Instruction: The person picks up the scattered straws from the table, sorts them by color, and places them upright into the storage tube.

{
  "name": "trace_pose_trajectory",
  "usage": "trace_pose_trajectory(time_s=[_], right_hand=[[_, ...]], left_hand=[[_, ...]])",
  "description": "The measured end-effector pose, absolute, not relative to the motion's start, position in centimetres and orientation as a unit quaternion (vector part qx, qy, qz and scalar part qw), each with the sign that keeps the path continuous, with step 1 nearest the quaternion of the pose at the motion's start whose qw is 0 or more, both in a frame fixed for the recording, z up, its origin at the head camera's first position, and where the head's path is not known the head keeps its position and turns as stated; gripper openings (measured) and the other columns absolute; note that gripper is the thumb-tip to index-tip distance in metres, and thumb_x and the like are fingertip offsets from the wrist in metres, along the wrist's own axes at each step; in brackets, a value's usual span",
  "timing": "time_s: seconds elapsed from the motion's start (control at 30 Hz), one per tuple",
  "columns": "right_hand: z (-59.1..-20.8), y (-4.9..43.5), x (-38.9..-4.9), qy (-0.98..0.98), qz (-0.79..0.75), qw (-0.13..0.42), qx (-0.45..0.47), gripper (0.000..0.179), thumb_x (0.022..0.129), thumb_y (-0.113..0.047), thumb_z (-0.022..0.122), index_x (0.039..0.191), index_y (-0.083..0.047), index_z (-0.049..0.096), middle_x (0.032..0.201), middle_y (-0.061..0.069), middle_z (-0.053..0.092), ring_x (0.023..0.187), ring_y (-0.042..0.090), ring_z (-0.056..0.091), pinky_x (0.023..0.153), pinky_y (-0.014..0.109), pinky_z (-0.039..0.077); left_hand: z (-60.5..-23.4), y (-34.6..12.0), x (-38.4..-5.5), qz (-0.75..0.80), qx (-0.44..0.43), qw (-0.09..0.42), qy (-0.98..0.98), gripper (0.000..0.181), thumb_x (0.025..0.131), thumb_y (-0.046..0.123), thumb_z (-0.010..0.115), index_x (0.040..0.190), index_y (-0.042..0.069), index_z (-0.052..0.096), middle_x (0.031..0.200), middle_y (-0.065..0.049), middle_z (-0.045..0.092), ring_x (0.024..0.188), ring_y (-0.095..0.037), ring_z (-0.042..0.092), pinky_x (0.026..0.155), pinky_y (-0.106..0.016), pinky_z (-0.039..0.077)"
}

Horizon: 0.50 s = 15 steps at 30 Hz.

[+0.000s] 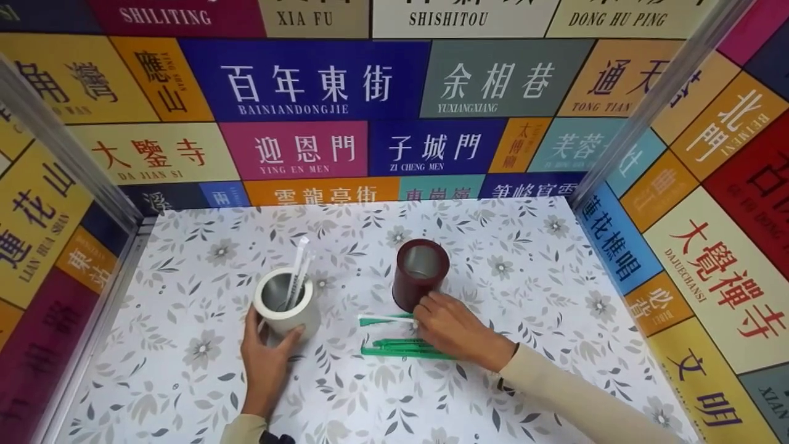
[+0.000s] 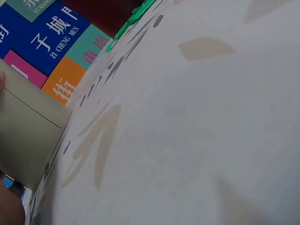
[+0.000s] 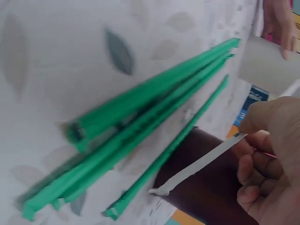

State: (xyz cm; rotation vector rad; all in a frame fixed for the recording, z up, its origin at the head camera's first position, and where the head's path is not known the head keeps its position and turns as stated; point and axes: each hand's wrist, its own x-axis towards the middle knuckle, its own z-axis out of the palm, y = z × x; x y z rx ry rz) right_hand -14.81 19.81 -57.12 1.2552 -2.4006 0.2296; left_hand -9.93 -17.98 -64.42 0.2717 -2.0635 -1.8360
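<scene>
My left hand [image 1: 266,354] holds a cream-white cup [image 1: 310,320] around its lower side, thumb in front. White paper-wrapped straws [image 1: 298,268] lean inside that cup. With thumb and fingertips, my right hand [image 1: 453,327] pinches one end of another white wrapped straw [image 3: 201,165], which slants above the table in the right wrist view. Just beyond this hand stands a dark red cup [image 1: 405,290], upright, with no straw showing inside. Several green wrapped straws [image 3: 154,93] lie on the table near the right hand, which partly covers them in the head view.
A white tabletop [image 1: 185,394] with a leaf and flower print lies under everything. Panels [image 1: 302,80] with coloured blocks of lettering rise at the back and both sides, with metal posts [image 1: 653,92] at the corners.
</scene>
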Motion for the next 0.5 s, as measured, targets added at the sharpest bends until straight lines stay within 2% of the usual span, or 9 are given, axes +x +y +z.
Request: trace_pose_trajectory(time_s=[0.1,0.2,0.3,0.37,0.5], right_hand=[[-56.0,19.3,-14.8,-0.866,0.175,0.166,0.438,0.014,0.092,-0.004,0.079,0.093,-0.012,0.068,0.089,0.002,0.065,0.080,0.019,0.058,0.069,0.035,0.056],[-54.8,18.5,-14.7,-0.865,0.285,0.093,0.402,0.011,0.097,-0.006,0.078,0.097,-0.014,0.071,0.092,0.000,0.067,0.083,0.017,0.061,0.071,0.036,0.058],[-53.8,17.6,-14.7,-0.846,0.391,0.027,0.362,0.010,0.099,-0.006,0.078,0.097,-0.014,0.072,0.091,0.002,0.067,0.081,0.022,0.062,0.070,0.038,0.056],[-53.2,16.9,-14.8,-0.827,0.448,-0.006,0.339,0.010,0.100,-0.007,0.078,0.096,-0.014,0.073,0.088,0.003,0.068,0.077,0.024,0.061,0.068,0.037,0.053],[-52.2,15.6,-15.1,-0.793,0.531,-0.052,0.295,0.004,0.102,-0.009,0.079,0.098,-0.011,0.078,0.087,0.003,0.071,0.075,0.019,0.064,0.069,0.028,0.052]], left_hand=[[-64.5,-18.1,-10.0,-0.652,0.094,0.185,-0.730,0.107,0.084,0.006,0.097,0.172,0.017,0.038,0.168,-0.011,0.046,0.157,-0.028,0.041,0.132,-0.047,0.033],[-64.5,-18.1,-10.0,-0.650,0.093,0.189,-0.730,0.108,0.083,0.004,0.097,0.172,0.015,0.038,0.168,-0.010,0.046,0.157,-0.027,0.041,0.132,-0.047,0.033],[-64.6,-18.1,-10.0,-0.647,0.090,0.196,-0.732,0.108,0.082,0.002,0.098,0.171,0.011,0.038,0.168,-0.013,0.047,0.156,-0.029,0.042,0.131,-0.049,0.034],[-64.6,-18.0,-10.0,-0.642,0.086,0.202,-0.734,0.108,0.081,0.002,0.098,0.171,0.010,0.039,0.167,-0.014,0.047,0.155,-0.030,0.043,0.131,-0.051,0.035],[-64.6,-18.0,-10.0,-0.641,0.077,0.212,-0.734,0.106,0.081,0.003,0.098,0.170,0.008,0.040,0.167,-0.015,0.048,0.154,-0.031,0.043,0.131,-0.054,0.035]])
